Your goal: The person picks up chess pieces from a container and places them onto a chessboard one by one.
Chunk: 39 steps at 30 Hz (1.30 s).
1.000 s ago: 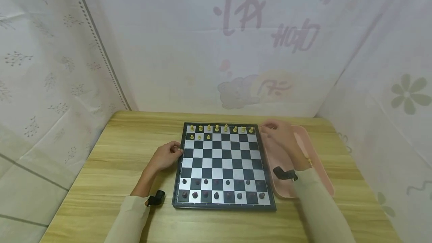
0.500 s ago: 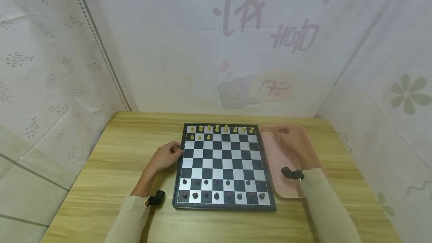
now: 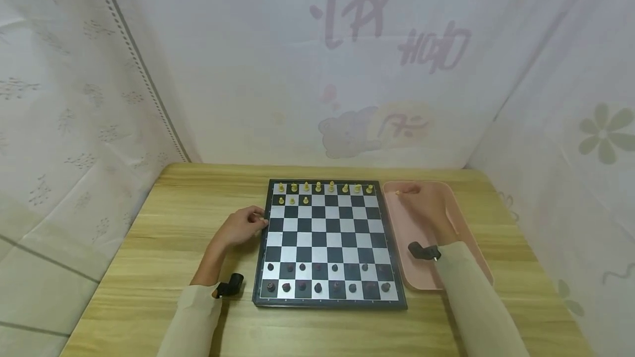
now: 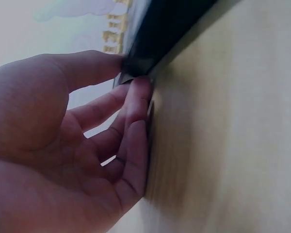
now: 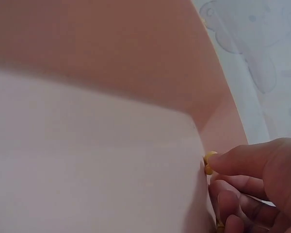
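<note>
My left hand (image 3: pixel 242 226) holds the left edge of the black-and-white chessboard (image 3: pixel 319 225). In the left wrist view its thumb lies on the board's dark rim (image 4: pixel 157 34), with the fingertips against the side just under it. Inside the pink tray (image 3: pixel 414 269), at its far end, my right hand (image 3: pixel 424 203) pinches a small yellow chess piece (image 5: pixel 208 170) between thumb and forefinger. A second bit of yellow (image 5: pixel 220 226) shows below those fingers, mostly hidden. Yellow pieces (image 3: pixel 318 186) fill the board's far row, and three yellow pawns (image 3: pixel 305 200) stand at the left of the row before it.
Dark chess pieces (image 3: pixel 318 287) stand in the two near rows. The tray sits close along the board's right side, on a wooden table (image 3: pixel 198 191). Patterned cloth (image 3: pixel 278 70) hangs behind the table and at both sides.
My right hand has drawn back from the tray's far left corner by the board, rightward into the tray, and now lingers there with the yellow piece. The left hand stays put.
</note>
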Each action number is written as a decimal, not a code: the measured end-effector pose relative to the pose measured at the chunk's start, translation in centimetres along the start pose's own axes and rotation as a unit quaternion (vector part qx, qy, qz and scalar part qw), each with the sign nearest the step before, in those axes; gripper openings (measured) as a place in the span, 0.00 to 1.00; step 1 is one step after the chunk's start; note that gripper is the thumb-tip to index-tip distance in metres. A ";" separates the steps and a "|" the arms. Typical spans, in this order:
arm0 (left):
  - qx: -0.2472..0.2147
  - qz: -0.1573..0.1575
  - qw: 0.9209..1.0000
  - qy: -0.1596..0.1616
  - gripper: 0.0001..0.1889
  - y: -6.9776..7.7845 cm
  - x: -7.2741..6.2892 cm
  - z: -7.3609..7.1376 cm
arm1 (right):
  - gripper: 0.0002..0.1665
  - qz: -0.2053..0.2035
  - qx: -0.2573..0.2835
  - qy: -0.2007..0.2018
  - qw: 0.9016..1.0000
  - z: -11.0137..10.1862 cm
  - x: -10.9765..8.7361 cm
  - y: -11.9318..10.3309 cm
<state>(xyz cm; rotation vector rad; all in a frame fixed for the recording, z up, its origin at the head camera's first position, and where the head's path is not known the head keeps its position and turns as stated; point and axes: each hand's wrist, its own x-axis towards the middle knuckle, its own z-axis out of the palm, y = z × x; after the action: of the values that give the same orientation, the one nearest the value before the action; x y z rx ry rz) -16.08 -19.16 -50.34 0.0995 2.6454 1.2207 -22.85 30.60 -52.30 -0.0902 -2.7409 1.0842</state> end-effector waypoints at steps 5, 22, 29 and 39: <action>-0.006 -0.002 1.000 -0.013 0.17 0.1 0.1 -0.7 | 0.11 -0.006 0.015 0.005 1.000 0.1 0.2 -0.2; -0.013 -0.005 1.000 -0.022 0.16 0.2 0.2 -1.2 | 0.15 0.030 0.005 -0.032 0.999 0.8 0.5 -0.7; -0.012 -0.013 1.000 -0.022 0.16 0.0 0.3 -1.0 | 0.15 0.031 0.009 -0.028 0.999 0.9 0.4 -0.4; -0.016 -0.024 0.999 -0.027 0.18 -0.1 0.6 -0.7 | 0.11 -0.009 0.034 -0.018 0.999 1.1 0.1 -0.1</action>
<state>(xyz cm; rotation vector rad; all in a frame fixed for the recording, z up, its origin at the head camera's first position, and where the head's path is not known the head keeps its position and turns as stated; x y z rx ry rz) -16.78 -19.63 -50.08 0.0632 2.5658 1.2280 -23.20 29.84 -53.02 -0.0373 -2.7287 1.1834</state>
